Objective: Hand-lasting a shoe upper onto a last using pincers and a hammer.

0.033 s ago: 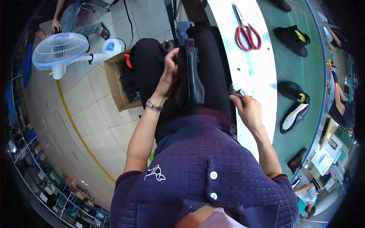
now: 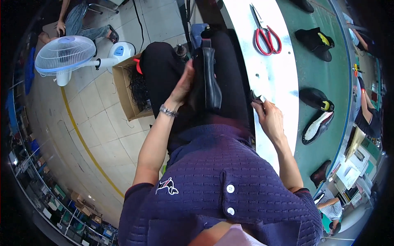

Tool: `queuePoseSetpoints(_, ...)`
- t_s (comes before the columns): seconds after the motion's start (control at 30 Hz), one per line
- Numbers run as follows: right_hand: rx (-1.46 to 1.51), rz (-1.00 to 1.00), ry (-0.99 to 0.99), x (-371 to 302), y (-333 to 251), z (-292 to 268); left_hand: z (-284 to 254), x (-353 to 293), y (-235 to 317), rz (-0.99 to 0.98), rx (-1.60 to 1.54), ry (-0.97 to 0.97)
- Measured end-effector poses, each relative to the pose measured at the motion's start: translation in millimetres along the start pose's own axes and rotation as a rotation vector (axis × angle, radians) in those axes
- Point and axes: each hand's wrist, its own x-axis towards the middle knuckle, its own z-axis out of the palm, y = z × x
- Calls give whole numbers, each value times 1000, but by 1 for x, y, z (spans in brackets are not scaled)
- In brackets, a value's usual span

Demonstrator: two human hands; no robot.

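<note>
Where our dimpled purple shirt [image 2: 217, 160] ends: glossy black leather, a long, narrow shoe [image 2: 210, 82] lying along our lap [image 2: 232, 69].
Left hand [image 2: 181, 87]: slightly blurred, fingers stretched along the shoe's left flank, palm toward it; whether it grips, we cannot tell.
Right hand [image 2: 271, 117]: thumb and fingers pinched on a small pale scrap [image 2: 262, 99] at the bench edge.
Bench [image 2: 277, 82]: slick and white, bearing our red-handled scissors [image 2: 268, 39].
Green surface [image 2: 305, 74]: more dark shoes [image 2: 318, 44], two showing yellow inside.
Box [image 2: 122, 92]: brown cardboard, tangled black strands [image 2: 138, 88] within.
Floor [image 2: 108, 137]: pale tiles, yellow stripe [image 2: 92, 153], white fan [image 2: 65, 53]; beyond, a seated person [image 2: 78, 22].
</note>
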Motion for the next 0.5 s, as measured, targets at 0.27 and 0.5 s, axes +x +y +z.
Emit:
queuePoseSetpoints(0.27, -110, 96, 213, 5, 36, 11, 22, 39, 37, -332, -297, 121)
queuePoseSetpoints(0.5, 648, -218, 247, 30, -36, -32, 39, 50, 45, -280, -566, -282)
